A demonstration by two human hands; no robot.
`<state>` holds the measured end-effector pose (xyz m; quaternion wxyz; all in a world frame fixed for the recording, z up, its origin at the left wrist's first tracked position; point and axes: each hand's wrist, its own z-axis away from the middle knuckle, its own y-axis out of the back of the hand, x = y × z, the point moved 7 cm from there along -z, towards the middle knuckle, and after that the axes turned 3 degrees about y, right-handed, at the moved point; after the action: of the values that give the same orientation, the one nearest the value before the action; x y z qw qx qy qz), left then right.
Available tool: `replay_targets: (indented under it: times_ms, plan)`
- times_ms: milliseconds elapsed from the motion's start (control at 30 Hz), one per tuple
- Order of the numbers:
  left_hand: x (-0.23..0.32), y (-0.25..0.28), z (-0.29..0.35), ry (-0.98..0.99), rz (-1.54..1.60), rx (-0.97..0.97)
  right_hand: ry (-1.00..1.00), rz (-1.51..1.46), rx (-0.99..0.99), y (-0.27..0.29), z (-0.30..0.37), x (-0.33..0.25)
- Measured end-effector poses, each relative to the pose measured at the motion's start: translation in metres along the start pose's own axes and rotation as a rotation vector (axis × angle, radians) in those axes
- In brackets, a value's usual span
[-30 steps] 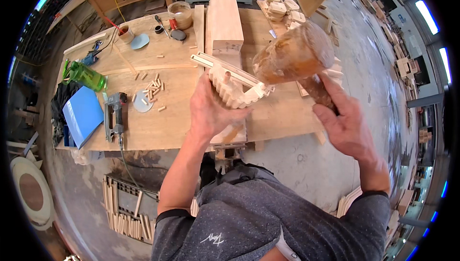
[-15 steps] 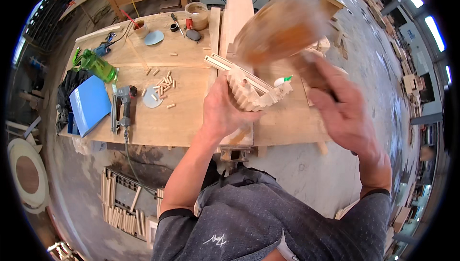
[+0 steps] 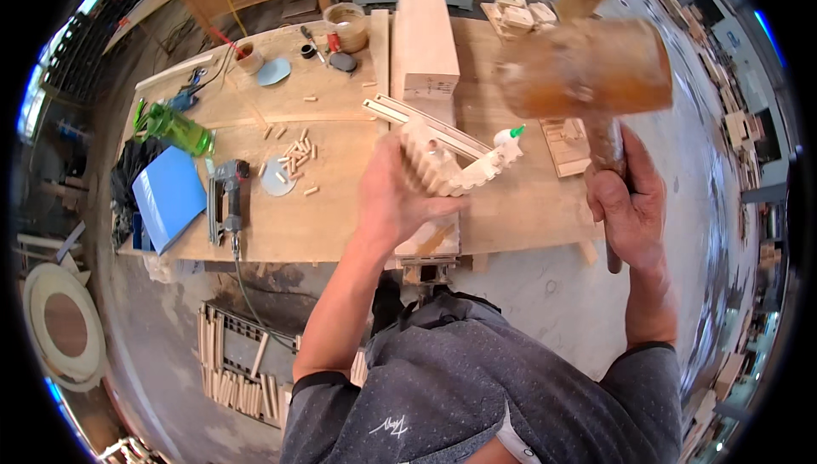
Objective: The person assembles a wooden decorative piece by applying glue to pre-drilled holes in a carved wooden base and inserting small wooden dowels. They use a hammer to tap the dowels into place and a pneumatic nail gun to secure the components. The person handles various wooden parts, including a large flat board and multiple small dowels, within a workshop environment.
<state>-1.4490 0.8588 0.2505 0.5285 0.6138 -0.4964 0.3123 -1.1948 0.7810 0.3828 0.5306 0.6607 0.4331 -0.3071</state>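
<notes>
My left hand [image 3: 387,196] is closed on a pale wooden piece [image 3: 477,173] with a scalloped edge, its thumb along the near side. A long grooved wooden rail [image 3: 425,126] runs behind this piece, tilted down to the right. To the right, my right hand [image 3: 630,209] grips the handle of a brown mallet [image 3: 596,68]. The mallet's head is up, away from the wooden piece, and slightly blurred. Just behind the piece's right end sits a small white bottle [image 3: 509,135] with a green tip, partly hidden.
A thick wooden beam [image 3: 425,34] lies ahead on the workbench [image 3: 340,234]. Several short dowels [image 3: 298,154] are scattered to the left, near a nail gun [image 3: 226,200], a blue sheet-like item [image 3: 170,200] and a green bottle [image 3: 177,129]. Stacked wooden parts [image 3: 519,13] rest at the far right.
The mallet has swung right, away from above the wooden piece, and its head is sharper now. My right hand moved with it. My left hand stays on the wooden piece.
</notes>
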Motion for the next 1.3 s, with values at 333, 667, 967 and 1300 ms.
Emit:
replay_targets:
  times_ms: [333,667,967,1300]
  plan:
    - [-0.345,0.028,0.102,1.202,0.786,0.191,-0.71,0.541,-0.043,0.008,0.145,0.27]
    - [-0.463,0.096,0.078,1.013,0.806,0.345,-0.426,0.738,-0.174,0.027,0.123,0.397]
    - [-0.318,0.052,0.123,0.895,0.451,0.387,-0.356,0.853,0.314,0.141,0.004,0.436]
    - [-0.094,-0.086,0.136,0.56,-0.535,-0.705,-0.726,0.847,0.338,0.197,-0.044,0.483]
